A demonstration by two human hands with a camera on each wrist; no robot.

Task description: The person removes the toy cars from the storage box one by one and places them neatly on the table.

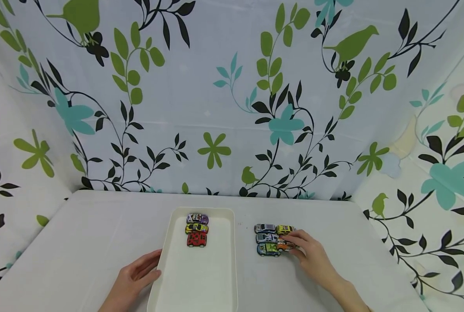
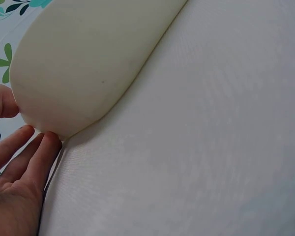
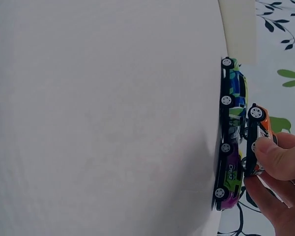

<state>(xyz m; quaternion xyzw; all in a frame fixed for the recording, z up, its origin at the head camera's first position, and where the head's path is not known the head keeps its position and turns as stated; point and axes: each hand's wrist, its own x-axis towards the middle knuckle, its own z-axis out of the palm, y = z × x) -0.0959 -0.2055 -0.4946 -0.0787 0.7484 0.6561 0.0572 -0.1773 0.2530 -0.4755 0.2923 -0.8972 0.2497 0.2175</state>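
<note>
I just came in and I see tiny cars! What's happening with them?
A person sits at a table with toy cars. Their right hand pinches a small orange car from a cluster of five beside a white tray. Their left hand rests open against the tray's left edge. Three cars already sit in a row at the tray's far end: a purple car, a yellow car and a red car.

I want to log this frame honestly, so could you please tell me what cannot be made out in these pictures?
- Head view: the small orange toy car is partly covered by the right hand; its markings are too small to read.
- Left wrist view: the shallow white plastic tray shows only its outer wall, so its contents are hidden; the left hand is cut off by the frame edge.
- Right wrist view: the cars appear side-on, roofs unseen.
</note>
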